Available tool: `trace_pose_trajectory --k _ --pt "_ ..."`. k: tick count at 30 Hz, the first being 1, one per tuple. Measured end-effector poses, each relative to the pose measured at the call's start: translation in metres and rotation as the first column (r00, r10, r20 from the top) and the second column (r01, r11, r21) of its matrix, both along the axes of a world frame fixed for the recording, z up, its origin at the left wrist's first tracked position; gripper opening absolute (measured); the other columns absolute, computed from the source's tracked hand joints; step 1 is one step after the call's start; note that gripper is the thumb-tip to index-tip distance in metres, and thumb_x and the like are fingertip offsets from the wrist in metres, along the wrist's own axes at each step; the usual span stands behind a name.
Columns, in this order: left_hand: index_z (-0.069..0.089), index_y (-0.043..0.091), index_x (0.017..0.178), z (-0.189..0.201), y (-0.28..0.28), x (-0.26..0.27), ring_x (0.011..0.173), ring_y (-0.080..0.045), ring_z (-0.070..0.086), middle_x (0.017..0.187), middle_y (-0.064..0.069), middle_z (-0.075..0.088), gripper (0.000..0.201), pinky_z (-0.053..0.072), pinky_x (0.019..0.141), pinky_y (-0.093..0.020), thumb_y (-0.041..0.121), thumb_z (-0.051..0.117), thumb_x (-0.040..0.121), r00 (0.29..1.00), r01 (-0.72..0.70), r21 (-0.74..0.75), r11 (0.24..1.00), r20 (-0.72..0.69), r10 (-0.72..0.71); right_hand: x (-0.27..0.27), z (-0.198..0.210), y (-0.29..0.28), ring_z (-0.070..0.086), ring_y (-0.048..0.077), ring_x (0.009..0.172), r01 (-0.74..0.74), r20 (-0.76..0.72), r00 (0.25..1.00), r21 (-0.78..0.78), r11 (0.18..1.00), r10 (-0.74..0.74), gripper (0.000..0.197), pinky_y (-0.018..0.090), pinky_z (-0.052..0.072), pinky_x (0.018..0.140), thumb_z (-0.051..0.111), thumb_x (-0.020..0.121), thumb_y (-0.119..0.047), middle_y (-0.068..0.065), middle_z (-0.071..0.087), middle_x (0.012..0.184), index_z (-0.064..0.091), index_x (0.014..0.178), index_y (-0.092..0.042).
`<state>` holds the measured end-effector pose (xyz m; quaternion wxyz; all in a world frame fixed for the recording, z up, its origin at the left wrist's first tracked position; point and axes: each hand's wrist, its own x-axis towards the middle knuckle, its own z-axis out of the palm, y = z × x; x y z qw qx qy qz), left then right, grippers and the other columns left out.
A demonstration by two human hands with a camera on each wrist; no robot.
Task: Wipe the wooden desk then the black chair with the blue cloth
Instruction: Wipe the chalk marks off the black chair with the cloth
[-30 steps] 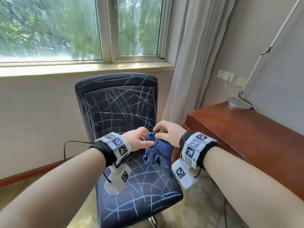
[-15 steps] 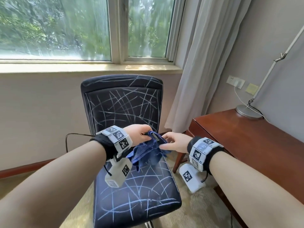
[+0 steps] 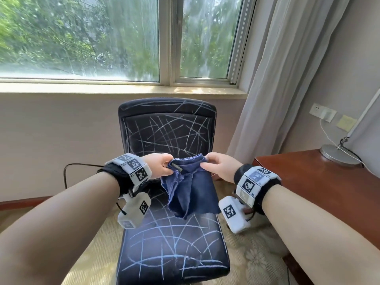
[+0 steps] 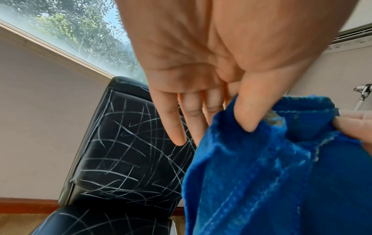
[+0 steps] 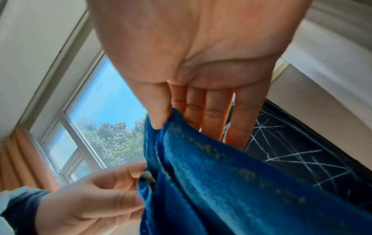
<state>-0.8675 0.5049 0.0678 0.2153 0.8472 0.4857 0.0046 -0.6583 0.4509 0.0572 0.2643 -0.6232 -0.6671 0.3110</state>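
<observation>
Nearest, both hands hold the blue cloth (image 3: 191, 190) up by its top edge: the left hand (image 3: 158, 167) pinches one corner between thumb and fingers, and the right hand (image 3: 220, 166) pinches the other, the remaining fingers of each extended. Compared with half a second ago, when the cloth hung bunched between hands close together, the hands have drawn apart and the cloth now hangs opened out, though creased, above the seat. This suggests the cloth is being spread or refolded to present a fresh face before wiping. Directly behind and below it stands the black chair (image 3: 166, 132), its seat and back crossed by pale lines. To the right, the wooden desk (image 3: 320, 182) carries a lamp base (image 3: 337, 154); beyond lie the curtain (image 3: 287, 79) and window (image 3: 102, 38).
</observation>
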Motion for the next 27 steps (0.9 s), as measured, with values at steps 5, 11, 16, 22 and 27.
trace_pose_trajectory --k 5,11,16,22,27 --pt "0.050 0.027 0.121 0.013 -0.009 0.009 0.107 -0.009 0.057 0.118 0.008 0.058 0.037 0.042 0.096 -0.025 0.027 0.064 0.087 0.984 0.037 -0.154 0.987 0.176 -0.010 -0.002 0.010 0.004 0.052 0.007 0.070 -0.067 0.104 0.993 0.045 0.997 0.062 0.012 0.025 0.044 0.072 0.051 0.094 -0.025 -0.007 0.058 0.078 0.060 0.090 -0.018" --pt "0.050 0.014 0.107 0.020 -0.020 0.048 0.099 -0.017 0.055 0.110 0.001 0.058 0.029 0.042 0.086 -0.028 0.039 0.052 0.093 0.990 0.123 0.081 0.989 -0.076 -0.117 0.010 0.012 -0.002 0.055 0.013 0.078 -0.079 0.133 0.988 0.050 0.996 0.072 0.016 0.033 0.047 0.080 0.051 0.094 -0.025 0.001 0.061 0.085 0.063 0.095 -0.014" --pt "0.053 0.006 0.115 0.028 -0.016 0.073 0.087 -0.014 0.045 0.107 -0.007 0.059 0.030 0.032 0.073 -0.024 0.028 0.050 0.096 0.977 0.201 0.154 0.967 -0.099 -0.187 0.029 0.004 -0.013 0.054 0.010 0.075 0.003 -0.053 0.999 0.019 1.000 -0.002 0.011 0.010 0.046 0.066 0.052 0.095 -0.019 0.002 0.059 0.087 0.060 0.095 -0.012" --pt "0.055 0.013 0.102 0.043 -0.009 0.083 0.085 -0.013 0.042 0.089 0.002 0.047 0.015 0.027 0.070 -0.020 0.026 0.051 0.095 0.969 0.245 0.240 0.939 -0.100 -0.228 0.046 -0.012 -0.014 0.061 0.013 0.087 0.109 -0.132 0.984 -0.100 0.989 -0.122 0.010 0.030 0.050 0.085 0.045 0.098 -0.020 0.000 0.062 0.094 0.054 0.098 -0.020" --pt "0.056 0.006 0.114 0.062 0.001 0.073 0.089 -0.016 0.046 0.102 -0.005 0.057 0.028 0.033 0.076 -0.024 0.026 0.050 0.095 0.985 0.165 0.284 0.945 0.003 -0.173 0.047 -0.041 -0.012 0.057 0.018 0.088 0.274 -0.052 0.948 -0.360 0.892 -0.313 0.031 0.028 0.049 0.075 0.042 0.098 -0.025 0.005 0.059 0.102 0.046 0.126 -0.013"
